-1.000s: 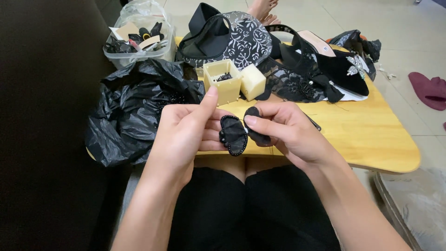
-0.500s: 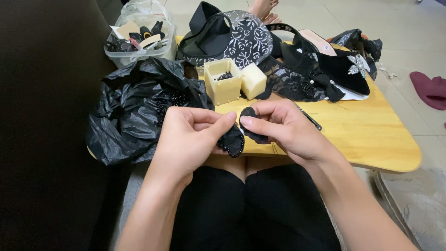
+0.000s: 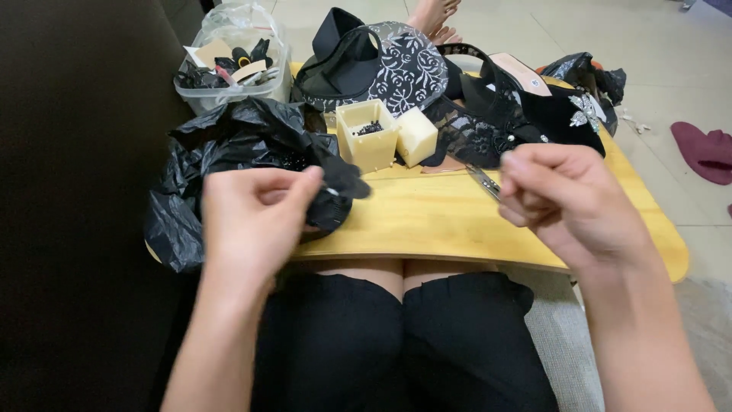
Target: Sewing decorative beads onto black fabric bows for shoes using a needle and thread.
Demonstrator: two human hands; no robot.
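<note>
left hand [image 3: 255, 217] pinching small black fabric piece [image 3: 339, 191] at table [image 3: 427, 221] front-left, beside black plastic bag [image 3: 229, 152] | cream bead box [image 3: 367, 136] mid-table, open | right hand [image 3: 568, 202] fingers curled together, pulled away right, apparently drawing thread taut (thread not visible) | step: likely mid-stitch | next: needs right hand back at fabric

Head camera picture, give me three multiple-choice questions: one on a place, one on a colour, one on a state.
1. Where is the open cream box holding small dark beads?
A. on the wooden table
B. on the floor
C. on the person's lap

2. What colour is the crumpled plastic bag?
A. white
B. black
C. red

3. How do the left hand and right hand stand?
A. clasped together
B. flat on the table
C. raised and apart

Answers: 1 A, it stands on the tabletop; 2 B, glossy black; 3 C, a clear gap separates them.
</note>
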